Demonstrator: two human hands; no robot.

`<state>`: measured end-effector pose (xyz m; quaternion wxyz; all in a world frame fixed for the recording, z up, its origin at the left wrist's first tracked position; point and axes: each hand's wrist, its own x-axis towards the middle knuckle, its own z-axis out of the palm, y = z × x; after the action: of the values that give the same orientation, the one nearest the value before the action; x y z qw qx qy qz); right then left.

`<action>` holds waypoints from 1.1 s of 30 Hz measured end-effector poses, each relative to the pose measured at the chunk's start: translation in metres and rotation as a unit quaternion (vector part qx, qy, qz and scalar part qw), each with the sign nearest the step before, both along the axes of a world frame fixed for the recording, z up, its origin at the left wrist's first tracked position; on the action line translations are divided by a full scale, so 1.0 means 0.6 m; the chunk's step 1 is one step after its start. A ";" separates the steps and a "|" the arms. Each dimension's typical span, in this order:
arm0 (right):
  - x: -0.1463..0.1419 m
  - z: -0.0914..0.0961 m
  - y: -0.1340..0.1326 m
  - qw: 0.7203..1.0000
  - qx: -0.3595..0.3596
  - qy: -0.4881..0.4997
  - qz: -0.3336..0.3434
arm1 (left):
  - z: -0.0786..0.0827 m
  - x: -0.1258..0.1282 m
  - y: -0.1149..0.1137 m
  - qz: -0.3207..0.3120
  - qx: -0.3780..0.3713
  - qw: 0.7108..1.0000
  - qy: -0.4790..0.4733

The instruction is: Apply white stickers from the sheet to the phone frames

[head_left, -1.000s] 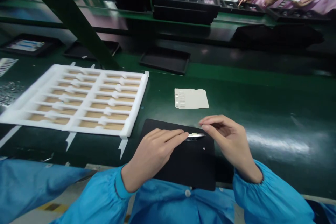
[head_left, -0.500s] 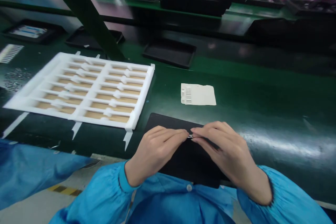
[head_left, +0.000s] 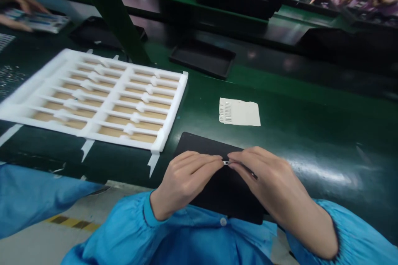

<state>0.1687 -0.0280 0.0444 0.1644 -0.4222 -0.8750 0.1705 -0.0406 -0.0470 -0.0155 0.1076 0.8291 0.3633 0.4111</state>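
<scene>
My left hand [head_left: 189, 180] and my right hand [head_left: 273, 186] meet fingertip to fingertip above a flat black board [head_left: 230, 198]. Both are closed in a pinch on a small silvery metal piece [head_left: 226, 162], most of which is hidden by the fingers. Its exact kind is too small to make out. The board lies at the table's front edge, partly overhanging toward my body. Beyond my hands, a white card [head_left: 244, 112] with rows of small strips along its left side lies on the green table.
A white foam tray [head_left: 160, 140] with slotted compartments is taped down at the left. A shallow black tray [head_left: 202, 58] lies farther back, near a slanted green post [head_left: 108, 12]. A co-worker's hands [head_left: 23, 6] are at the far left; a blue sleeve [head_left: 40, 190] shows lower left.
The view has shifted slightly. A co-worker's hands have come in at the upper left over the blue-and-white items. My hands keep their pinch on the small metal piece.
</scene>
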 end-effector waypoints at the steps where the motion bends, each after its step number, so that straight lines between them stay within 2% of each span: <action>1: -0.001 0.001 -0.001 1.000 -0.002 -0.003 0.004 | 0.000 0.000 -0.001 -0.001 0.000 1.000 -0.002; 7: -0.003 0.000 -0.013 0.999 0.014 -0.008 0.028 | -0.003 0.002 -0.003 0.005 0.008 1.000 -0.010; 13: -0.008 -0.014 -0.030 0.998 0.052 -0.009 0.015 | -0.004 0.001 -0.005 -0.002 0.004 1.000 -0.015; 19: 0.006 -0.025 -0.039 0.991 0.109 0.074 -0.028 | -0.005 0.001 -0.005 -0.001 0.002 1.000 -0.012; 29: 0.022 -0.066 -0.053 0.976 0.214 0.019 0.049 | 0.000 0.003 -0.004 0.008 0.001 1.000 0.000; 33: 0.025 -0.063 -0.049 0.977 0.193 0.086 0.008 | 0.003 0.007 -0.003 0.025 -0.002 0.998 0.058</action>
<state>0.1834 -0.0575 0.0063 0.3165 -0.3591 -0.8772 0.0355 -0.0361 -0.0490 -0.0138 0.0780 0.8419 0.3904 0.3643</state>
